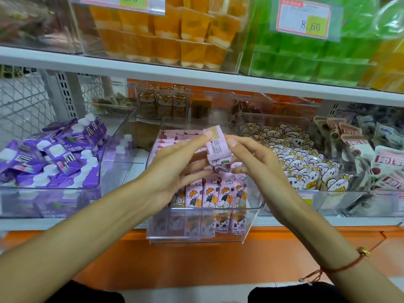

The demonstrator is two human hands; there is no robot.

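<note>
The left hand (175,169) and right hand (258,162) hold one pink packet (217,147) between them, tilted, just above the middle bin (196,235). The left hand has one fingertip on the packet's top corner and its other fingers spread beneath. The right thumb presses the packet's side, with the fingers curled under it. The middle bin is clear plastic and holds rows of upright pink packets (220,193). Four show in the front row, and a fifth is partly hidden behind the left wrist. To the left, a clear bin (105,171) is heaped with purple pouches (54,154) with white caps, too many to count. To the right, a bin holds flower packets (295,162), and farther right lie red-and-white packets (382,162). Behind the middle bin stand fox packets (164,103), about five faces showing. On the shelf (131,68) above, one bin holds stacked orange cups (175,36) and another holds green cups (306,62). Two price tags (303,18) hang on the upper bins.
</note>
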